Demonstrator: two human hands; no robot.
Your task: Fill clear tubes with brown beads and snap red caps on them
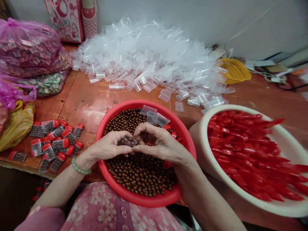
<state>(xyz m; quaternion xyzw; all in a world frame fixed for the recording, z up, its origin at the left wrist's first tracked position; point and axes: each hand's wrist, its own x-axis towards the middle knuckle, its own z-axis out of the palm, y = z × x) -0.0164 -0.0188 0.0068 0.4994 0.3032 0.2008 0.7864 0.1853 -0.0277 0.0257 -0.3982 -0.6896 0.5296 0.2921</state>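
My left hand (113, 146) pinches a small transparent plastic container (127, 140) between thumb and fingers, with dark balls showing inside. My right hand (156, 142) is curled at the container's right end, thumb and fingertips close together; what lies inside its fingers is hidden. Both hands are over a red basin (146, 202) filled with shiny brown balls (144, 179). Some empty transparent containers (155, 117) rest on the balls at the basin's far side. Red plastic pieces (173, 134) lie at its right, partly behind my right hand.
Filled containers with red caps (56, 141) lie on the table at left, near stuffed plastic bags (29, 48). A heap of transparent containers (149, 57) spreads along the wall. At right stands a white tub (204, 134) of red plastic pieces (245, 150); behind it is a yellow basket (235, 70).
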